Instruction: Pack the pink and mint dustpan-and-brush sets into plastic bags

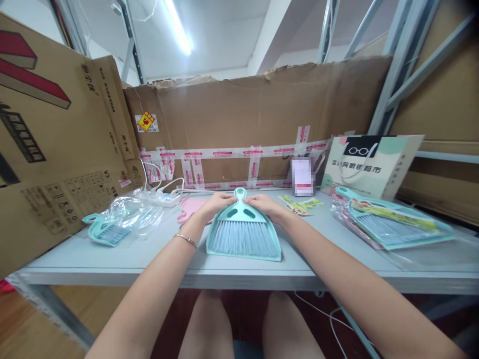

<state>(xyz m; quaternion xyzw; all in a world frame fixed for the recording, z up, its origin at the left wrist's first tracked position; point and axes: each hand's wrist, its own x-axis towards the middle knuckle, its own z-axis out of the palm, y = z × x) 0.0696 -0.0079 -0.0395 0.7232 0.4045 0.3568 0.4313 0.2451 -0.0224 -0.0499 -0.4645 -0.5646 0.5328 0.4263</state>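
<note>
A teal mini dustpan with a brush nested in it (pixel 243 233) lies flat in the middle of the grey table (pixel 112 259), handle pointing away from me. My left hand (pixel 217 202) pinches the left side of the handle end. My right hand (pixel 264 203) grips the right side of the same end. Both hands have their fingers curled onto the set. A thin bracelet sits on my left wrist.
A second teal brush (pixel 105 232) and crumpled clear bags (pixel 130 212) lie at left. A pink dustpan (pixel 190 207) and a white power strip (pixel 166 199) sit behind. Bagged teal and pink sets (pixel 392 224) are stacked at right beside a printed paper bag (pixel 370 162). Cardboard walls surround the table.
</note>
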